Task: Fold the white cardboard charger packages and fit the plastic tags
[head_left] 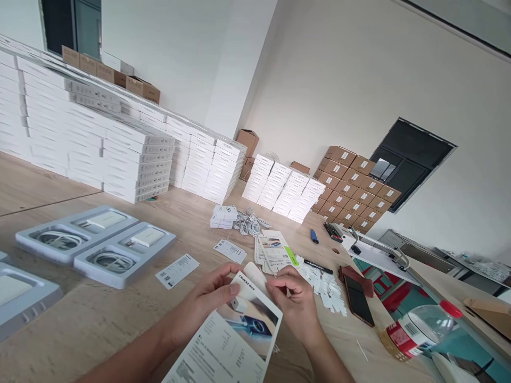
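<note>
My left hand (209, 298) grips the upper left edge of a printed cardboard sleeve (229, 346), thumb on its front face. The sleeve is white, with a product photo at its upper end and small text below; its lower end runs out of view. My right hand (295, 300) pinches at its upper right edge, beside a pale flap (254, 273) standing up from the top. Beyond my hands lie similar printed sleeves (273, 250). Two white printed cards (178, 271) lie to the left of them. Small white paper slips (331, 290) are scattered beside my right hand.
On the left, pale trays (123, 255) hold coiled cables and white chargers. Stacked white boxes (136, 159) line the table's far side. Coiled cables (249, 222), a black pen (318, 266), a phone (358, 300) and a tilted bottle (419, 330) also lie around. Brown cartons (355, 186) stand behind.
</note>
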The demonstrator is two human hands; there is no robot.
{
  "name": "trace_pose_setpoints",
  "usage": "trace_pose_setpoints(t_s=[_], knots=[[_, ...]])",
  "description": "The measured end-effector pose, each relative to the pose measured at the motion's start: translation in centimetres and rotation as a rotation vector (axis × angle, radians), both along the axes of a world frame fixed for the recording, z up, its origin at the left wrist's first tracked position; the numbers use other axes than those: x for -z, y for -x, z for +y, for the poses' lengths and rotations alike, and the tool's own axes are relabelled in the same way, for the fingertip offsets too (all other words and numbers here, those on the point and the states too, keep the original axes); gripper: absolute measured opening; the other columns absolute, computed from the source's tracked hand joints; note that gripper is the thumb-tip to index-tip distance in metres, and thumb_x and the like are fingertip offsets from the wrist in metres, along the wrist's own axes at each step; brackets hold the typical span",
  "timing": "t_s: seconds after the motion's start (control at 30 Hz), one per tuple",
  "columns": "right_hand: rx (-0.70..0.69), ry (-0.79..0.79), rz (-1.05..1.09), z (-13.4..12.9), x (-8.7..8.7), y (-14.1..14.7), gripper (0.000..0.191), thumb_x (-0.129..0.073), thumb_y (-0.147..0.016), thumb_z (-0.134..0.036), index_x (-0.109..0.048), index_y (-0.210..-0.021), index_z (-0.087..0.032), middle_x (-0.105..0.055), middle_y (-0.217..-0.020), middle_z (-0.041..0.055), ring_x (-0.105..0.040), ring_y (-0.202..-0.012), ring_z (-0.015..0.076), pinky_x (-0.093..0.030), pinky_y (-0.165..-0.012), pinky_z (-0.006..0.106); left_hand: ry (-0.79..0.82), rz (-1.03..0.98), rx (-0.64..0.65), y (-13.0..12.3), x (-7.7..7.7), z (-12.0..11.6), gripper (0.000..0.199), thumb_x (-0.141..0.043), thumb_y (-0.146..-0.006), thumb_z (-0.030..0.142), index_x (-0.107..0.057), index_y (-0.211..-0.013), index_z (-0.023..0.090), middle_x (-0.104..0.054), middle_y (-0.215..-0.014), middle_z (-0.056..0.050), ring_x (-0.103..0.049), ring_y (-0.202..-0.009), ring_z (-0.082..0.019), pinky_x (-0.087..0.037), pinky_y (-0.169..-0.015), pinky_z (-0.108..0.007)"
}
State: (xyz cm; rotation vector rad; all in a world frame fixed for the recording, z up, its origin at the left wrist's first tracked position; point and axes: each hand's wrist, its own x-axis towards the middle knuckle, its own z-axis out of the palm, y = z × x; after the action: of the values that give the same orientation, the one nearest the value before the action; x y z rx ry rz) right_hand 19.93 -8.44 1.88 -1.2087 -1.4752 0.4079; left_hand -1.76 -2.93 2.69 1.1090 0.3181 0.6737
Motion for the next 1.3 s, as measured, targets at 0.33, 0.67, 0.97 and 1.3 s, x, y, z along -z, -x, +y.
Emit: trace_pose_setpoints(t_s=[0.33, 0.67, 0.97, 1.3], knots=[[-0.167, 0.463, 0.681, 0.3, 0.3, -0.4, 0.033, -0.084, -0.063, -0.044, -0.064, -0.064, -0.017, -0.053, -0.056, -0.0045, -0.041, -0.051, 0.0094, -0.031, -0.051, 0.023, -0.145, 0.048, 0.080, -0.2, 0.6, -0.5, 0.030, -0.062, -0.087, 0.039, -0.061, -0.112, 0.023, -0.067, -0.088, -0.003, -0.059, -0.074, -0.016, -0.044, -0.065, -0.025], [-0.222, 0.507, 0.478, 0.0, 0.2, -0.1, 0.034, -0.084, -0.063, -0.043, -0.064, -0.064, -0.015, -0.054, -0.057, -0.0038, -0.040, -0.053, 0.0093, -0.028, -0.052, 0.022, -0.213, 0.095, 0.034, 0.0, 1.0, -0.3, 0.030, -0.061, -0.087, 0.041, -0.058, -0.111, 0.023, -0.062, -0.084, -0.001, -0.056, -0.071, -0.015, -0.043, -0.063, -0.025], [-0.152, 0.278, 0.153, -0.6, -0.9, 0.7, 0.029, -0.077, -0.073, -0.038, -0.063, -0.061, -0.016, -0.052, -0.066, -0.0018, -0.044, -0.060, 0.0110, -0.033, -0.055, 0.024, -0.224, 0.175, -0.023, -0.1, 1.4, -0.4, 0.048, -0.061, -0.086, 0.045, -0.041, -0.127, 0.030, -0.063, -0.087, 0.000, -0.060, -0.074, -0.018, -0.045, -0.062, -0.026], [-0.236, 0.322, 0.194, -0.8, -1.6, 0.9, 0.029, -0.077, -0.073, -0.038, -0.062, -0.061, -0.016, -0.046, -0.061, -0.0043, -0.037, -0.057, 0.0092, -0.028, -0.053, 0.023, -0.161, 0.143, -0.031, -0.2, 1.8, -0.2, 0.041, -0.064, -0.085, 0.042, -0.057, -0.122, 0.025, -0.066, -0.095, -0.003, -0.060, -0.081, -0.018, -0.047, -0.071, -0.028]])
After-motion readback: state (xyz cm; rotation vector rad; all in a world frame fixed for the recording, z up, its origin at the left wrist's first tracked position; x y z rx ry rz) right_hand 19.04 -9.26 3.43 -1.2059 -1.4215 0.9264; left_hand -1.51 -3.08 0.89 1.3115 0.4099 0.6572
